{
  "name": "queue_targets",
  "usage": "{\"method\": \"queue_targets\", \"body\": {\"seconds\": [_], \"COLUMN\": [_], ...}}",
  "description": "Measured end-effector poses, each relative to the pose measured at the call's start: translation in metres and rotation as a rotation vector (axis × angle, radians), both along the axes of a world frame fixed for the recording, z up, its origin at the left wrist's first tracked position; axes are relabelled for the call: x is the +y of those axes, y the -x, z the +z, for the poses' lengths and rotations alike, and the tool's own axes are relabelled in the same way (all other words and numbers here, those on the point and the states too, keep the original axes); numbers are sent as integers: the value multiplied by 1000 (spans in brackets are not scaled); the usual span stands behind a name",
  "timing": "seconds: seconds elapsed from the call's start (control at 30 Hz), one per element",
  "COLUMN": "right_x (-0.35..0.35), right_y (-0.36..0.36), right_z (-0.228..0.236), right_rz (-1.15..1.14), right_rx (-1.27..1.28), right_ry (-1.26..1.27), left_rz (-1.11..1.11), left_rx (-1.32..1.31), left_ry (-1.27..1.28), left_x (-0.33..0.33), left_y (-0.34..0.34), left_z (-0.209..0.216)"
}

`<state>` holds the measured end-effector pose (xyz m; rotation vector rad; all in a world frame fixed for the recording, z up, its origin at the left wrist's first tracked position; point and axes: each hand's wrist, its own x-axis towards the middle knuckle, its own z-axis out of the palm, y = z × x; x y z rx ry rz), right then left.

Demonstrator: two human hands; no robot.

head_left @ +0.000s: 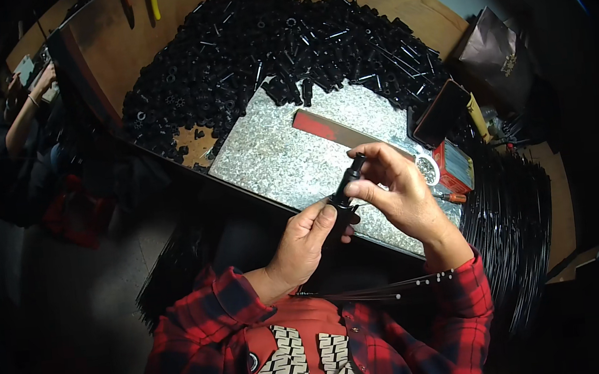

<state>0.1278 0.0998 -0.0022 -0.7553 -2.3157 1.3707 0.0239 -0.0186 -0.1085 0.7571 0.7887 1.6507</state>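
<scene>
A black cylindrical part (347, 185) with a narrower stepped upper end is held tilted above the near edge of a speckled stone slab (260, 144). My left hand (301, 244) is closed around its lower body, thumb on top. At its upper end, my right hand (406, 195) pinches the part between thumb and fingers. The lower end is partly hidden by my left hand and lost against the dark below. Thin dark rods with pale tips (422, 282) lie across near my right forearm.
A large heap of black parts (286, 38) lies behind the slab. On the slab rests a flat bar (326, 130). At right are a phone (441, 112), white ring (427, 169), red box (454, 166), orange-handled tool (451, 198) and black rods (512, 218). Another person's hand (44, 79) shows far left.
</scene>
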Motion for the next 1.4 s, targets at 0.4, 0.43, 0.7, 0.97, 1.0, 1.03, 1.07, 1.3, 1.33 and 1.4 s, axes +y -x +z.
{"method": "queue_targets", "body": {"seconds": [0.4, 0.43, 0.7, 0.97, 1.0, 1.03, 1.07, 1.3, 1.33, 1.4], "right_x": [-1, 1, -2, -21, -24, -26, -29, -42, -43, -43], "right_y": [-11, -11, -9, -8, -8, -7, -5, 1, 2, 2], "right_z": [-11, -11, -34, -91, -96, -98, -96, -85, -84, -86], "right_rz": [228, 220, 118, -108, -144, -155, -159, -132, -136, -155], "right_rx": [-63, -60, 51, 208, 239, 227, 237, 211, 220, 225], "right_ry": [-124, -124, 89, 444, 503, 510, 517, 539, 542, 505], "left_rz": [-63, -71, -93, 27, 17, 15, 18, -49, -58, -80], "left_rx": [-34, -31, -69, 96, 103, 71, 39, -103, -152, -207], "left_ry": [-68, -69, -53, -51, -45, -67, -89, -84, -79, -62], "left_x": [-1, 0, 3, 0, 1, 2, 2, -1, -1, 1], "left_y": [4, 4, 12, 25, 25, 25, 25, 28, 28, 30], "left_z": [-3, -2, -1, -6, -6, -7, -6, 0, 1, -5]}}
